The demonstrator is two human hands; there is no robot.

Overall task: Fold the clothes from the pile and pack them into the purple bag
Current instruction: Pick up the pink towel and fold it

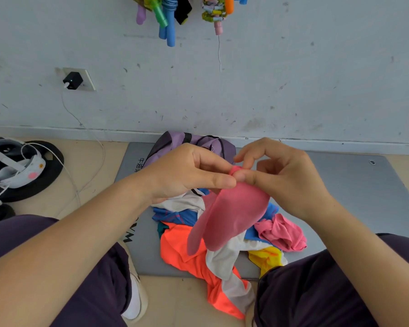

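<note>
Head view: purple bag (175, 143) lies crumpled at the far edge of the grey mat (354, 185), against the foot of the wall; its mouth and whatever is inside are hidden behind the hands. Nearer, on the mat's middle and spilling over its near edge onto the floor, sits the pile of clothes (198, 253): orange, white, blue and yellow pieces, with a bunched pink piece (281, 232) at its right side.

Above the pile hangs a pink garment (229, 220), held up by its top end. Its long axis runs from the pinch down and slightly left, toward the person, and the loose lower end dangles over the orange cloth.

The left hand (187, 173) has its fingers curled, thumb and forefinger pinching the garment's gathered top. The right hand (283, 175) meets it fingertip to fingertip, its thumb and forefinger pinching the same small knot of pink fabric, the other fingers arched loosely above.
</note>
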